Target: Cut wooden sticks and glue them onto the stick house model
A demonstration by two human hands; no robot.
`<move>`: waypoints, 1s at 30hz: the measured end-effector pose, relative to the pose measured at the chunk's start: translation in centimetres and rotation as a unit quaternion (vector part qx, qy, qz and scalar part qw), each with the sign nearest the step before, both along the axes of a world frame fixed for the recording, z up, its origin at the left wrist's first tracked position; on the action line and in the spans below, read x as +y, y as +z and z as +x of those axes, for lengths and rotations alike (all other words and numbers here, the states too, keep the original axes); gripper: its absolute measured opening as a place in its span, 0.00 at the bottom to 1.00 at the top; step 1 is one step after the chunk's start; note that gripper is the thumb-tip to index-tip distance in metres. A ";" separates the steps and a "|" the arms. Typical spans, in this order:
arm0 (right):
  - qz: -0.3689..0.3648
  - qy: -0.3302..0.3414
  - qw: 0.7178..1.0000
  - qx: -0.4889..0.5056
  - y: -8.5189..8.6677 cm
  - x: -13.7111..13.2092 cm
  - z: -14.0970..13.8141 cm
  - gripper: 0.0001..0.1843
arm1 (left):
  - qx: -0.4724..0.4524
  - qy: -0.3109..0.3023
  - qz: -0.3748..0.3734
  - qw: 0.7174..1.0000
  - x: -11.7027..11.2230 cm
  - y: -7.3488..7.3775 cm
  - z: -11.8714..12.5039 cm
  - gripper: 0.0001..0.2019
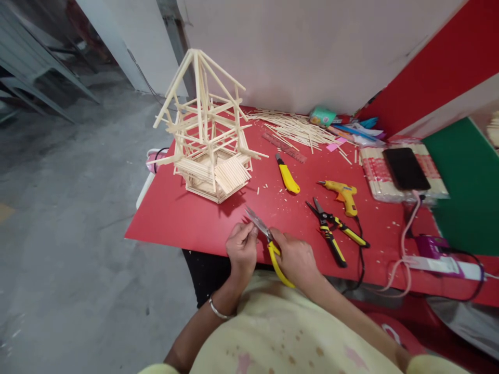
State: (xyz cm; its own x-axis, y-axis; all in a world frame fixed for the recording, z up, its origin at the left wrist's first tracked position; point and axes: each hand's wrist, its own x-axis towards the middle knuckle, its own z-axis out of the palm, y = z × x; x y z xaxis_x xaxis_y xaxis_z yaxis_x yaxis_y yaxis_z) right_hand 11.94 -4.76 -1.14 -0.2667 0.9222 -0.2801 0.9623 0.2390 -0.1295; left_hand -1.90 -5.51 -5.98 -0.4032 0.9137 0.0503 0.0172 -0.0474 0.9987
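My right hand (296,257) grips yellow-handled scissors (262,224), their blades pointing up and to the left over the table's near edge. Beside the blades, my left hand (241,248) is closed in a pinch; whatever its fingers hold is too small or hidden to name. Beyond both hands stands a house-like frame (208,135) built of thin wooden sticks, with a peaked top and a slatted base.
On the red table (167,223) lie a yellow cutter knife (288,179), a yellow glue gun (343,195), black-and-yellow pliers (329,234), a ruler (284,147) and loose sticks (292,127). A phone (406,169) rests on packed sticks (376,176), its pink cable (409,223) trailing down.
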 end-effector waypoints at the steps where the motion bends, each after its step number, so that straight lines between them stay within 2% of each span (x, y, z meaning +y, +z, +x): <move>1: -0.005 0.000 1.000 0.004 0.0 0.0 0.0 0.20 | -0.003 0.002 0.000 1.000 0.0 0.0 0.0 0.07; 7: 0.032 -0.011 0.999 0.022 0.5 0.4 -0.4 0.25 | -0.030 0.000 -0.020 0.999 0.4 -0.3 0.1 0.08; 12: 0.031 -0.013 0.999 0.037 0.7 0.6 -0.1 0.24 | 0.010 -0.008 -0.007 1.000 1.0 -0.1 0.0 0.08; 16: 0.028 -0.016 0.998 0.052 0.4 0.7 0.4 0.22 | 0.013 -0.021 0.003 1.000 1.4 0.1 0.3 0.08; 21: 0.029 -0.040 0.996 0.072 -0.4 1.0 0.7 0.24 | -0.009 -0.024 -0.003 1.000 1.8 0.1 0.8 0.08; 30: 0.016 -0.038 0.997 0.064 -1.1 1.5 1.3 0.23 | -0.055 -0.025 -0.022 0.998 2.4 -1.3 1.4 0.08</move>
